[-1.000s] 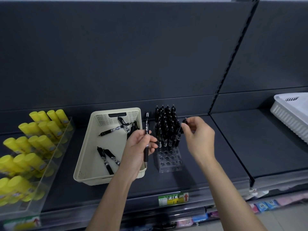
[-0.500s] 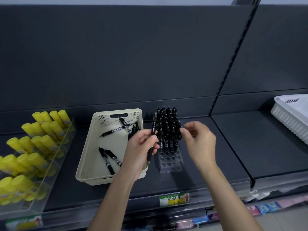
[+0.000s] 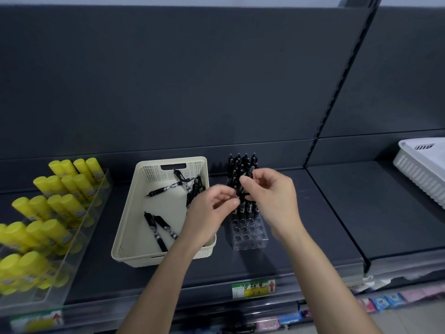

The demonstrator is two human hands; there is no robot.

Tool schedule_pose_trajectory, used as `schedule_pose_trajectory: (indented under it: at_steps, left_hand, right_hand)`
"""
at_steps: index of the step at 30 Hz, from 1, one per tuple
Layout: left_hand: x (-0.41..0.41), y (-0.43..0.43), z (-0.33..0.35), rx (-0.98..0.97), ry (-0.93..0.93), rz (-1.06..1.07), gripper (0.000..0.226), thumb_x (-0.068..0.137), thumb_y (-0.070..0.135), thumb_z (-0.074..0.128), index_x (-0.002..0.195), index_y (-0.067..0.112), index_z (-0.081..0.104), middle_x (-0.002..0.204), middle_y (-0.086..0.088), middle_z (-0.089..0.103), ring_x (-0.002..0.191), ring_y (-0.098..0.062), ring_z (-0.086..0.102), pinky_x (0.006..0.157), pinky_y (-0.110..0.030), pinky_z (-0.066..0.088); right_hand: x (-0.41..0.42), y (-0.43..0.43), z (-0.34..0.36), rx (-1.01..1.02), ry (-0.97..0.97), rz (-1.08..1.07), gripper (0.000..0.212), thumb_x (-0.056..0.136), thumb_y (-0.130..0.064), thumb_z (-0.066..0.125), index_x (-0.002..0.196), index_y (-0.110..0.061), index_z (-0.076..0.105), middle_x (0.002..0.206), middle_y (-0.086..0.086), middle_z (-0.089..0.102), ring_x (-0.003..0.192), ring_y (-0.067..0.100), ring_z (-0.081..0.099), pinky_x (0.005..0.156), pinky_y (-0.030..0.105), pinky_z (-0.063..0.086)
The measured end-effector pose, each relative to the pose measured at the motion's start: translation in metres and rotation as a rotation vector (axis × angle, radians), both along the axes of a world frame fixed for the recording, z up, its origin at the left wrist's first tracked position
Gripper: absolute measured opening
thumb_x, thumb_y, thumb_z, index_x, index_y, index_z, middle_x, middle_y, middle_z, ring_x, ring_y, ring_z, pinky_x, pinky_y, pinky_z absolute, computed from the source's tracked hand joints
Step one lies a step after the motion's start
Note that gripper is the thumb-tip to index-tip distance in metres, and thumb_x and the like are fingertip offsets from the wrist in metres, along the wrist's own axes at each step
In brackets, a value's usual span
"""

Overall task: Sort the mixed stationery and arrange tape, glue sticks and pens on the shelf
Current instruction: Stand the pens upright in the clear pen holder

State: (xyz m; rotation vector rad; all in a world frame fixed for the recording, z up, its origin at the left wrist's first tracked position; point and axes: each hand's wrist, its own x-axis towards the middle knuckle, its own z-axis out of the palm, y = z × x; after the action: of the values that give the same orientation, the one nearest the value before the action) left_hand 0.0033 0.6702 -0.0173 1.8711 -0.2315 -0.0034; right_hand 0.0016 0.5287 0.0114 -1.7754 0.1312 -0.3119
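Both forearms reach in from below and meet in front of the rack (image 3: 249,235). The left hand (image 3: 212,213) is raised with its wrist bent and its back toward me. Its fingers are curled, and the fingertips pinch the lower part of the pen (image 3: 241,192), though blur softens that contact. The right hand (image 3: 272,201) comes in from the right with the palm turned left. Its thumb and forefinger are closed on the pen's upper part, and the other fingers are loosely bent behind them.

The pen is black and is held in the air between the two hands, just over the rack's filled rows. Its long axis is near upright, with the top end up and leaning slightly right. The lower tip is hidden by the fingers.

The rack is a clear block on the shelf (image 3: 337,213). The racked pens (image 3: 240,162) stand upright in its rear rows, and the front rows show open holes. A cream basket (image 3: 125,225) sits just beside it on the left. The loose pens (image 3: 159,231) lie flat in the basket at mixed angles, several of them bunched at its far right corner.

Farther left, yellow glue sticks (image 3: 55,206) stand in rows in a clear tray (image 3: 79,239). At the far right, a white basket (image 3: 421,174) rests on the neighbouring bay. A green and yellow label (image 3: 252,288) is fixed to the shelf's front edge.
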Motion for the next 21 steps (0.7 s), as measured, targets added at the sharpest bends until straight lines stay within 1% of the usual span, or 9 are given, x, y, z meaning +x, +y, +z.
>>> schedule_pose_trajectory:
  at_steps: [1,3,5,9,11,13,16,19,21]
  left_hand:
    - [0.000,0.006,-0.002,0.087,-0.025,0.014,0.011,0.087,0.021,0.066,0.095,0.030,0.065,0.091,0.013,0.068,0.085,0.005,0.063,0.077,-0.010,0.046]
    - [0.002,0.024,-0.012,0.235,-0.049,0.070,0.012,0.089,0.026,0.064,0.100,0.026,0.067,0.095,0.014,0.067,0.090,0.005,0.060,0.075,-0.006,0.042]
    - [0.010,0.048,-0.026,0.430,-0.041,0.134,0.022,0.090,0.030,0.062,0.109,0.021,0.065,0.103,0.007,0.064,0.097,-0.007,0.060,0.078,-0.015,0.042]
    - [0.033,0.093,-0.044,0.868,0.175,0.227,0.051,0.092,0.042,0.057,0.132,0.012,0.049,0.130,-0.013,0.052,0.112,-0.026,0.055,0.091,-0.036,0.045]
    - [0.041,0.104,-0.045,1.012,0.277,0.286,0.054,0.093,0.045,0.052,0.130,0.008,0.045,0.127,-0.017,0.050,0.110,-0.032,0.054,0.087,-0.036,0.044]
    - [0.045,0.105,-0.045,1.044,0.360,0.305,0.054,0.093,0.047,0.050,0.127,0.006,0.043,0.122,-0.018,0.051,0.108,-0.032,0.054,0.083,-0.036,0.043]
    - [0.047,0.099,-0.050,1.102,0.373,0.264,0.056,0.092,0.051,0.049,0.125,0.006,0.041,0.124,-0.017,0.049,0.109,-0.032,0.053,0.084,-0.036,0.044]
    - [0.045,0.093,-0.056,1.024,0.338,0.265,0.053,0.091,0.049,0.054,0.123,0.008,0.043,0.125,-0.016,0.045,0.106,-0.033,0.054,0.078,-0.037,0.044]
    - [0.045,0.090,-0.060,0.974,0.322,0.220,0.054,0.089,0.047,0.058,0.124,0.008,0.043,0.125,-0.015,0.045,0.104,-0.031,0.055,0.076,-0.036,0.045]
  right_hand:
    - [0.000,-0.001,-0.001,-0.001,-0.011,-0.020,0.016,0.080,-0.020,0.071,0.069,-0.012,0.062,0.060,-0.008,0.056,0.065,0.014,0.054,0.071,0.052,0.054]
    - [-0.001,-0.004,-0.002,-0.024,-0.030,-0.065,0.012,0.082,-0.019,0.069,0.074,-0.011,0.064,0.065,0.001,0.062,0.066,0.022,0.059,0.073,0.050,0.054]
    - [-0.003,-0.006,-0.003,-0.077,-0.035,-0.100,0.009,0.084,-0.018,0.068,0.079,-0.011,0.067,0.072,0.007,0.067,0.073,0.027,0.062,0.075,0.045,0.054]
    - [-0.006,-0.010,-0.008,-0.166,-0.026,-0.132,0.007,0.086,-0.019,0.066,0.087,-0.013,0.069,0.077,0.000,0.069,0.076,0.017,0.064,0.077,0.036,0.054]
    - [-0.006,-0.011,-0.011,-0.204,-0.031,-0.143,0.010,0.087,-0.019,0.066,0.093,-0.012,0.070,0.080,-0.003,0.069,0.078,0.013,0.064,0.077,0.031,0.053]
    - [-0.005,-0.011,-0.014,-0.250,-0.037,-0.149,0.015,0.087,-0.020,0.065,0.099,-0.012,0.070,0.084,-0.004,0.069,0.080,0.009,0.063,0.076,0.024,0.052]
    - [-0.003,-0.009,-0.021,-0.297,-0.036,-0.129,0.019,0.088,-0.020,0.065,0.104,-0.012,0.070,0.090,-0.003,0.069,0.081,0.007,0.063,0.076,0.018,0.049]
    - [-0.002,-0.005,-0.029,-0.349,-0.039,-0.104,0.021,0.087,-0.018,0.066,0.106,-0.011,0.069,0.093,0.000,0.068,0.082,0.009,0.062,0.078,0.021,0.050]
    - [-0.003,-0.003,-0.035,-0.385,-0.041,-0.075,0.021,0.087,-0.017,0.066,0.106,-0.010,0.070,0.093,0.000,0.068,0.082,0.009,0.062,0.076,0.017,0.049]
